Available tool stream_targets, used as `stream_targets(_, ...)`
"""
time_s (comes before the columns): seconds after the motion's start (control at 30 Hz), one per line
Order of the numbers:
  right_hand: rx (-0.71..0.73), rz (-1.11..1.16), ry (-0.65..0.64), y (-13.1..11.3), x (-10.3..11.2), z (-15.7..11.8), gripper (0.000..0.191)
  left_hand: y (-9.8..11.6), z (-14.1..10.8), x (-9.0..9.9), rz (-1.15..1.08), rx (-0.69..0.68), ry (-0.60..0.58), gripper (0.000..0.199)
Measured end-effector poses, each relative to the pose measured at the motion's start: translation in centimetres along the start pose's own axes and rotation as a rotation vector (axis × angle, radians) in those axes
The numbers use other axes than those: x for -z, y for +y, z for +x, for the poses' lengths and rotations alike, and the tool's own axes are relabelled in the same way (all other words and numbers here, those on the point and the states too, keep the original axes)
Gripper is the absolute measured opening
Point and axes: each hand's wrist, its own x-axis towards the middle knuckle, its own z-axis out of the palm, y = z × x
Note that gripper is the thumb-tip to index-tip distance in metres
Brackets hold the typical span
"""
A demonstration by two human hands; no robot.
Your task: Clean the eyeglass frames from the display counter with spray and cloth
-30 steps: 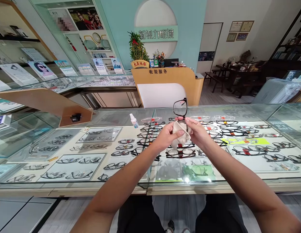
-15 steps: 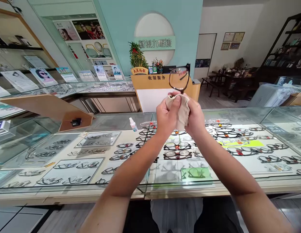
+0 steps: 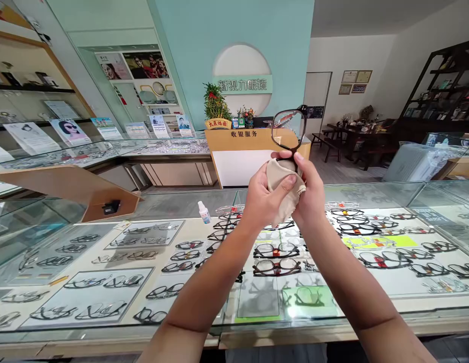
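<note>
Hanging above display case (image 3: pixel 280 337), cloth (image 3: pixel 286 202) is gripped by left hand (image 3: pixel 261 196), glasses (image 3: pixel 289 136) by right hand (image 3: pixel 312 190). These could be bent by overpressing.

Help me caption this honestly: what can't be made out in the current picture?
All in the head view:
Held glasses: the lower lens, mostly hidden by the cloth.
Left hand: most of its fingers, behind the cloth.
Spray bottle: its label print, too small to read.
Dark glasses in the case: one end, covered by the left arm.
</note>
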Motion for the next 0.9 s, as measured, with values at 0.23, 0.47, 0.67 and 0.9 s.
stream_targets(0.23,0.033,0.032,0.021,1.4,-1.5,-1.3,0.026,-0.8,-0.4,-1.4,0.102,-0.141,0.295,0.04)
stream_targets(0.47,0.051,0.008,0.148,-0.7,-0.1,-0.3,0.019,-0.5,0.4,1.2,-0.013,0.086,-0.164,0.043)
stream_targets(0.67,0.029,0.002,0.163,0.6,-0.9,-0.5,0.021,-0.5,0.5,1.4,0.057,0.054,-0.106,0.057)
stream_targets(0.9,0.03,-0.111,0.056,0.7,-1.7,-1.6,0.028,-0.3,-0.4,-0.4,0.106,-0.073,0.189,0.042)
